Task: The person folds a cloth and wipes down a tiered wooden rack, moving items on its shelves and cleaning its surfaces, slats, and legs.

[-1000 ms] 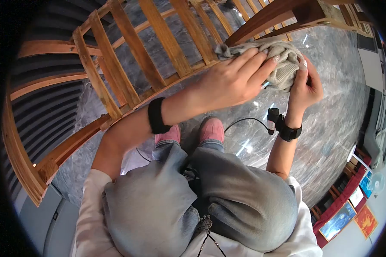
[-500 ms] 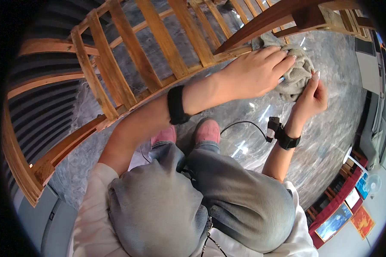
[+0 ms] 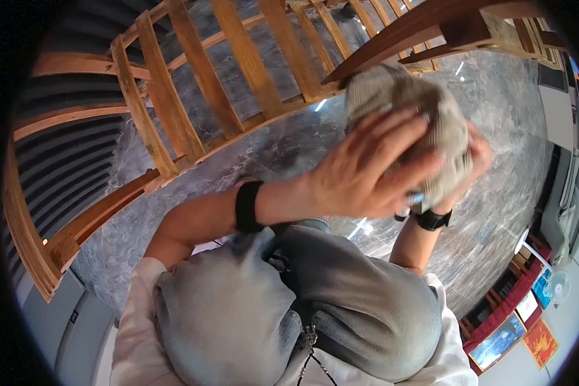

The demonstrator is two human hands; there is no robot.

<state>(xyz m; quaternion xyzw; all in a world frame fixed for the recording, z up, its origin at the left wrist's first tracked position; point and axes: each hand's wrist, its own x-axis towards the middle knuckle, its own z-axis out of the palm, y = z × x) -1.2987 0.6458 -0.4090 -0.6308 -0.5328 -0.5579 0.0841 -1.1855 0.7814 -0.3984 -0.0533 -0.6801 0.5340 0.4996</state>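
Observation:
A bunched grey-beige cloth (image 3: 453,122) is held up between my two hands, in front of the wooden frame's right part. My left hand (image 3: 373,167) lies over its near side, fingers curved against the fabric and blurred by motion. My right hand (image 3: 473,161) grips the cloth from the right and is partly hidden behind it. Black bands circle both wrists.
A slatted wooden frame (image 3: 251,61) runs across the top and left. Below lies a grey marbled floor (image 3: 495,128). At the lower right are a white fan (image 3: 560,289), pictures (image 3: 500,340) and red fabric (image 3: 511,299).
The cloth has come nearer to me, off the wooden frame's edge, and looks larger. My left hand has moved down with it, and my right hand has shifted behind it.

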